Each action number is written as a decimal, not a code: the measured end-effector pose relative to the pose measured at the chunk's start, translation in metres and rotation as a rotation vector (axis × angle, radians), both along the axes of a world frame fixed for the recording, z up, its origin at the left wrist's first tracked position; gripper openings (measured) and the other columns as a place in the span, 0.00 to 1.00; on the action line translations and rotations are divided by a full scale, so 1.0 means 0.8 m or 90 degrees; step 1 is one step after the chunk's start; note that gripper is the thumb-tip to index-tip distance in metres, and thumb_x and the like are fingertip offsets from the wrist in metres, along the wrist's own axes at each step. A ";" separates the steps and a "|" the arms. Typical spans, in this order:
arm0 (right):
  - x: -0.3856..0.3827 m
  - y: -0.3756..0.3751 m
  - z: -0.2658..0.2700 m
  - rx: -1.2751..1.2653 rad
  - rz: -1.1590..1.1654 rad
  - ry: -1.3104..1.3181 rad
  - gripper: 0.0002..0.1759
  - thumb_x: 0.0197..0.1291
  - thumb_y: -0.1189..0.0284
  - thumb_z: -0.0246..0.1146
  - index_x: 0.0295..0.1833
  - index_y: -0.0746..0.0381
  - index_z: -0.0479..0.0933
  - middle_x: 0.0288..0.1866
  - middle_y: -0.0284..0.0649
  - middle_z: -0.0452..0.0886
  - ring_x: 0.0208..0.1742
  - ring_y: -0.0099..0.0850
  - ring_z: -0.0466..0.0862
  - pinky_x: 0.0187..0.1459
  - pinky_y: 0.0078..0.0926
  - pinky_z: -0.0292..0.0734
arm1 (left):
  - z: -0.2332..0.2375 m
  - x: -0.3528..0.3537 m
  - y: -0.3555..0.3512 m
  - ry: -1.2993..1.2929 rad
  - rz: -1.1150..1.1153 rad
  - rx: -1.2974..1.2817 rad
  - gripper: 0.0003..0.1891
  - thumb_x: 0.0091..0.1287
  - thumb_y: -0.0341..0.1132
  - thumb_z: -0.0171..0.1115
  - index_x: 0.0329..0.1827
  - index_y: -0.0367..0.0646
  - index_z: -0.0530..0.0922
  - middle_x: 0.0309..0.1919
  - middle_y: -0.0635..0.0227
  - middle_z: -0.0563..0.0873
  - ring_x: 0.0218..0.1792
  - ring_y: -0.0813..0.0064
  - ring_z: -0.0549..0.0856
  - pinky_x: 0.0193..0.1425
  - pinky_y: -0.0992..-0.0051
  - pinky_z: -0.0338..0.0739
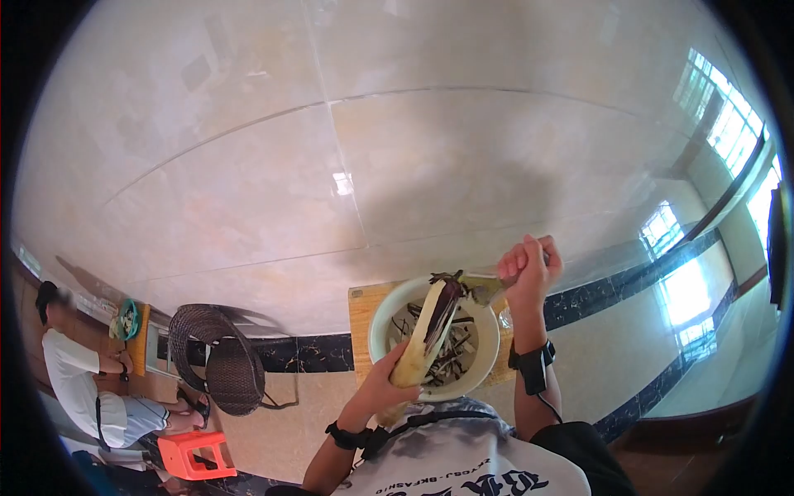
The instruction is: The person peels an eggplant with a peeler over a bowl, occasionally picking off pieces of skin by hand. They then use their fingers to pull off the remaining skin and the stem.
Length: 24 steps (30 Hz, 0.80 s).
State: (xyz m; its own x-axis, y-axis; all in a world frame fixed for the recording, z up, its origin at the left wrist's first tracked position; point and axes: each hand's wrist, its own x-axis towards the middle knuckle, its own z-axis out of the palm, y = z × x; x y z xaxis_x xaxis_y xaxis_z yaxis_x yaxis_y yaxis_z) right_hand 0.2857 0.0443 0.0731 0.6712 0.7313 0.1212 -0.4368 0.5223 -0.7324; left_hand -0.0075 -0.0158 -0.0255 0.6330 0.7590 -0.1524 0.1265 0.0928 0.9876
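A long eggplant point(431, 326) slants over a pale basin point(490, 360). Most of its skin is off, and dark purple skin remains near the stem end. My left hand point(389, 387) is wrapped round its lower, peeled end. My right hand point(530, 266) is closed in a fist beyond the basin's right rim, round the handle of what looks like a knife point(485, 286). Its broad flat blade reaches left to the eggplant's stem end; the handle is mostly hidden by my fingers. Dark strips of peel point(452, 362) lie in the basin.
The basin stands on a small wooden table point(361, 318) against a tiled wall point(248, 190). Off to the left are a dark wicker chair point(235, 376), an orange plastic stool point(195, 455) and a seated person point(78, 368) beside another small table holding a green basin point(128, 320).
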 end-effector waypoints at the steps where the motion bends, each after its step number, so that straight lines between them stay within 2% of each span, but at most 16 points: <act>1: 0.006 -0.002 -0.001 0.002 -0.021 0.021 0.17 0.72 0.78 0.59 0.30 0.57 0.63 0.18 0.31 0.65 0.16 0.24 0.67 0.18 0.28 0.66 | -0.002 0.000 0.001 0.009 0.004 0.003 0.54 0.51 0.28 0.81 0.83 0.36 0.59 0.70 0.58 0.77 0.68 0.71 0.77 0.75 0.70 0.69; 3: 0.009 -0.009 -0.002 0.034 -0.015 0.049 0.17 0.72 0.78 0.60 0.29 0.56 0.63 0.18 0.31 0.64 0.16 0.25 0.67 0.17 0.28 0.66 | 0.000 0.000 0.003 0.019 0.022 0.017 0.54 0.51 0.27 0.79 0.83 0.36 0.58 0.70 0.57 0.78 0.68 0.70 0.77 0.75 0.70 0.69; 5: -0.007 -0.022 -0.003 -0.002 0.068 0.065 0.17 0.72 0.77 0.60 0.29 0.56 0.64 0.17 0.31 0.64 0.15 0.25 0.67 0.16 0.29 0.66 | 0.011 0.005 0.004 0.022 0.041 0.035 0.54 0.51 0.27 0.76 0.84 0.36 0.57 0.68 0.55 0.79 0.68 0.68 0.78 0.75 0.70 0.70; 10: -0.076 -0.046 -0.007 -0.068 0.253 0.128 0.17 0.73 0.78 0.59 0.29 0.59 0.64 0.17 0.31 0.64 0.14 0.26 0.69 0.15 0.30 0.68 | 0.016 0.014 0.016 0.004 0.017 0.003 0.57 0.51 0.27 0.77 0.86 0.39 0.54 0.70 0.55 0.77 0.69 0.68 0.77 0.76 0.70 0.69; 16: -0.098 -0.046 -0.004 -0.116 0.193 -0.131 0.16 0.72 0.81 0.58 0.31 0.61 0.63 0.16 0.33 0.66 0.13 0.24 0.70 0.14 0.28 0.71 | 0.021 0.015 0.008 0.011 -0.018 -0.028 0.58 0.51 0.27 0.77 0.87 0.43 0.53 0.71 0.55 0.76 0.71 0.66 0.75 0.77 0.68 0.67; 19: -0.100 -0.052 0.005 -0.102 0.205 -0.183 0.14 0.72 0.82 0.59 0.32 0.64 0.66 0.19 0.33 0.71 0.16 0.21 0.75 0.17 0.25 0.73 | 0.012 0.013 0.007 0.015 -0.034 -0.002 0.57 0.51 0.27 0.75 0.87 0.43 0.53 0.71 0.55 0.76 0.71 0.66 0.75 0.77 0.68 0.67; 24: -0.106 -0.050 0.008 -0.071 0.181 -0.172 0.13 0.72 0.84 0.58 0.32 0.64 0.66 0.20 0.31 0.71 0.17 0.21 0.75 0.19 0.26 0.77 | 0.017 0.008 0.010 -0.008 -0.031 0.017 0.56 0.52 0.27 0.74 0.87 0.43 0.53 0.71 0.55 0.76 0.70 0.67 0.75 0.77 0.68 0.67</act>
